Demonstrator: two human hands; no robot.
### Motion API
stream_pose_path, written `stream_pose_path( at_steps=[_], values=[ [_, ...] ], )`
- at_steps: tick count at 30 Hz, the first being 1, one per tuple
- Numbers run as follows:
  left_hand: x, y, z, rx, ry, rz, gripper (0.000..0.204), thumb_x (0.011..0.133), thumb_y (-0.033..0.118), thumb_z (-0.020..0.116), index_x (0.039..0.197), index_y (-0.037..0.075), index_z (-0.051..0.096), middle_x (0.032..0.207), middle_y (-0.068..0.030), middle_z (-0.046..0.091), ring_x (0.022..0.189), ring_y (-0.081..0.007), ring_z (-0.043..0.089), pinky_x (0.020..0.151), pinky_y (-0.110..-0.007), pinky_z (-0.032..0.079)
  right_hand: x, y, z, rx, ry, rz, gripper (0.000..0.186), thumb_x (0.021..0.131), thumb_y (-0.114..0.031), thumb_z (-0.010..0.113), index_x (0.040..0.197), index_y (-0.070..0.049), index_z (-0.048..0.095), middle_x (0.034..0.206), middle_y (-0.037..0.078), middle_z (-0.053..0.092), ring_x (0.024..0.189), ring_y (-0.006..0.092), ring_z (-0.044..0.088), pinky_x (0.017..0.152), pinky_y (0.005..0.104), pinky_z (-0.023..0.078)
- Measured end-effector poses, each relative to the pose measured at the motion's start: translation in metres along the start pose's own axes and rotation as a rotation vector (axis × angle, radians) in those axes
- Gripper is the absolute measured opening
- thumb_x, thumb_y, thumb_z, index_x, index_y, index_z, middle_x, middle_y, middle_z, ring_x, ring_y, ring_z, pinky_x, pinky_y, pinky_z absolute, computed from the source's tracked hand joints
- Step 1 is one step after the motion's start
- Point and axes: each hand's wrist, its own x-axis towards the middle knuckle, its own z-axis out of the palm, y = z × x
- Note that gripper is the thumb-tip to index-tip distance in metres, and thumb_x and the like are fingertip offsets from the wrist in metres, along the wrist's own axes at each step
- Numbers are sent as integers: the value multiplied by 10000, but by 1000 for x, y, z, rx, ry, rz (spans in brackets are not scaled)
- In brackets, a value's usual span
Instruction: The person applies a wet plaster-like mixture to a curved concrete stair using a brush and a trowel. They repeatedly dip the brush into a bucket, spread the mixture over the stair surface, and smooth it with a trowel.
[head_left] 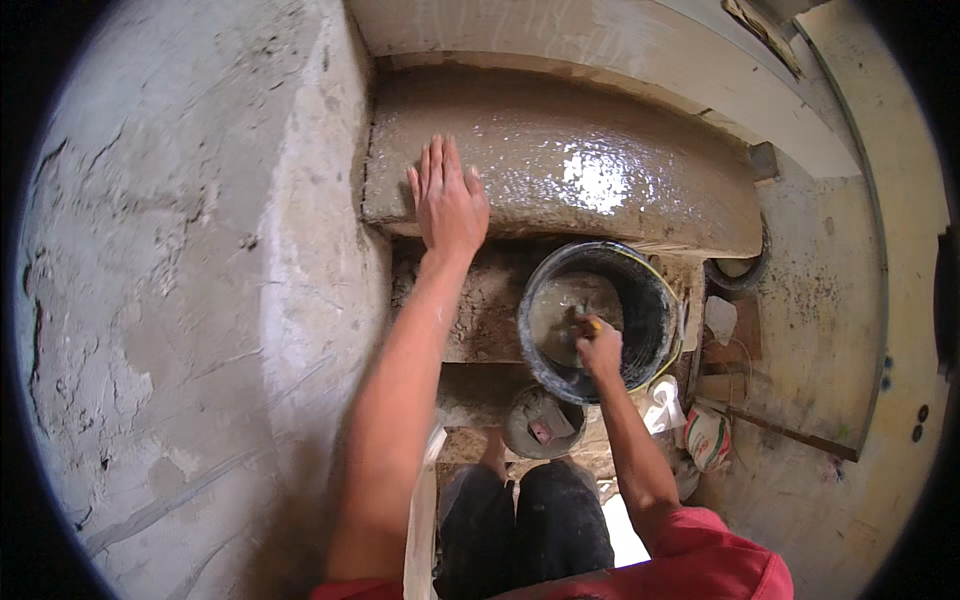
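My left hand point(450, 208) lies flat on the wet cement top of a step point(520, 140), its fingers stretched out near the left end. The step's surface shines with water. My right hand point(600, 350) is inside a black bucket point(655, 325) with a yellow-edged rim, closed around the yellow handle point(594, 326) of a tool. Its working end dips into grey watery slurry point(560, 305), so I cannot make out its kind. The bucket stands just below the step's front edge.
A smaller bucket point(515, 440) with a block-like tool in it stands near my legs. Rough plastered wall point(200, 250) rises at the left. At the right are another dark bucket point(735, 272), a printed bag point(708, 437) and a stained board point(810, 320). Lower steps descend toward me.
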Motion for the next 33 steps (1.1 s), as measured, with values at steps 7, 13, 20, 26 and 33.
stream_pose_path(
  at_steps=[7,13,20,26,33],
  values=[
    [22,-3,41,181,-59,89,536,1068,272,469,1556,51,475,1619,-150,469,1544,-304,367,1292,-557,183,35,-106,-76,770,-61,216,283,874,-144,806,1134,-34,783,926,59,784,803,117,720,700,283,575],
    [23,1,39,229,-162,78,509,1057,264,472,1525,73,531,1605,-125,498,1543,-293,371,1298,-569,150,164,-196,-102,1042,-28,-26,292,895,-161,818,1160,-47,770,979,63,748,827,139,696,671,296,620],
    [24,0,38,296,-163,112,518,1040,276,495,1508,59,545,1613,-124,488,1544,-307,367,1289,-600,147,214,-43,-209,771,554,121,262,932,-164,790,1151,-23,763,954,70,756,736,143,708,593,280,591],
    [23,-2,42,303,-126,119,509,1028,282,504,1482,61,567,1597,-146,502,1521,-324,403,1275,-619,168,53,-13,-218,515,639,68,207,936,-129,799,1117,-30,786,1004,37,758,824,114,681,690,258,546],
    [24,-10,50,329,-54,163,495,1043,317,497,1479,97,575,1600,-110,508,1524,-308,403,1280,-616,163,-19,-15,-115,661,170,409,380,880,-203,853,1202,-33,743,1014,128,775,827,193,727,715,316,596]
  ],
)
